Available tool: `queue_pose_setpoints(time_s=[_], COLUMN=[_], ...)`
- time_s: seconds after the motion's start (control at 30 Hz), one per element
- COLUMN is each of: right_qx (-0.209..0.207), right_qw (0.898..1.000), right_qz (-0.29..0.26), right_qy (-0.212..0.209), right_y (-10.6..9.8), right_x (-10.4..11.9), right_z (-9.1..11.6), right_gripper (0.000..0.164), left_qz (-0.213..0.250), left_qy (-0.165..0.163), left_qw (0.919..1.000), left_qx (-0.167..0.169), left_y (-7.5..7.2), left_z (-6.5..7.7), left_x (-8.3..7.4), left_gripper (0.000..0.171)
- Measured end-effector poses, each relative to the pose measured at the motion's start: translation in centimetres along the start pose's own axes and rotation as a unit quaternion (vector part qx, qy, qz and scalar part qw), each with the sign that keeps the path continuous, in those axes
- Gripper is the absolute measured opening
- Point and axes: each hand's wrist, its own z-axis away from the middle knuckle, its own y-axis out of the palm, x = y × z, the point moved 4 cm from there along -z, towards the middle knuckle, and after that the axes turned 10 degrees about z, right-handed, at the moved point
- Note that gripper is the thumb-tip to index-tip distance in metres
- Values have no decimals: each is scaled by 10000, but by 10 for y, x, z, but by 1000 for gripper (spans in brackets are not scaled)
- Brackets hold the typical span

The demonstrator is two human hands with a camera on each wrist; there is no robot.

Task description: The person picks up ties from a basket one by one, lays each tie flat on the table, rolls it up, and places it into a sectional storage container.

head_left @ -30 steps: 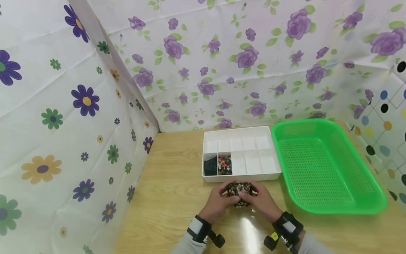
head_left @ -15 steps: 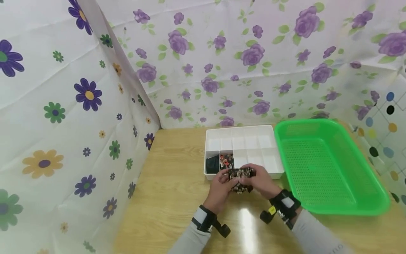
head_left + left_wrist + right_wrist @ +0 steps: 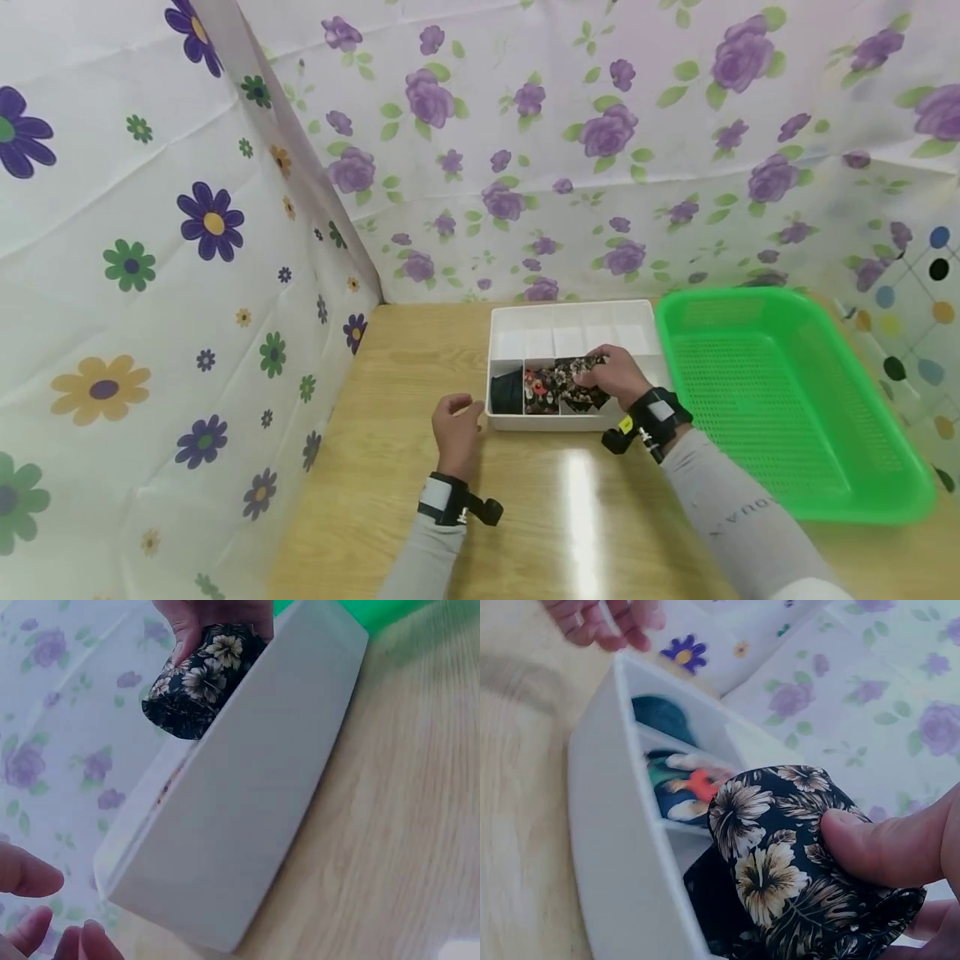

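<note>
My right hand (image 3: 618, 377) pinches a folded black cloth with cream flowers (image 3: 572, 385), thumb on its face in the right wrist view. The bundle (image 3: 769, 855) is tilted over the front row of a white divided box (image 3: 555, 423), to the right of two filled compartments. The leftmost of these contains a folded dark green cloth (image 3: 507, 393); beside it sits a folded dark cloth with a red print (image 3: 536, 400). My left hand (image 3: 456, 433), fingers loosely bent and holding nothing, is by the box's front left corner; whether it touches the box I cannot tell.
A green plastic basket (image 3: 738, 293) stands just right of the box on the wooden table (image 3: 397, 367). Flower-printed sheets (image 3: 450, 200) hang behind and to the left. Bare tabletop lies in front of the box.
Both hands held the floral bundle in front of the box. My left hand has let go and moved left; my right hand has carried the bundle forward over the front row.
</note>
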Motion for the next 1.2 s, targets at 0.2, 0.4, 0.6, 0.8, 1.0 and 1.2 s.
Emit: queue_pose_setpoints(time_s=[0.2, 0.4, 0.6, 0.8, 1.0, 1.2], right_qx=[30, 142, -281, -674, -352, 19], right_qw=[9998, 9988, 9869, 9578, 9296, 9160], right_qz=[188, 462, 1464, 2460, 3354, 3774], right_qy=[60, -26, -616, -1326, -1488, -1362], right_y=[8, 13, 15, 20, 21, 18], right_x=[2, 9, 9, 1, -3, 0], right_z=[-1, 1, 1, -7, -22, -32], right_gripper=[55, 57, 50, 42, 45, 47], left_qz=[-148, -137, -284, -315, -302, -370], left_qy=[-421, -570, -555, -517, -555, -574], left_qw=[9989, 9981, 9973, 9970, 9964, 9956], left_qx=[131, 185, 397, 490, 572, 635], left_y=[0, 0, 3, 4, 5, 7], left_z=[-4, -6, -8, -9, -10, -5], left_x=[13, 18, 17, 17, 19, 18], left_gripper=[36, 39, 36, 32, 29, 25])
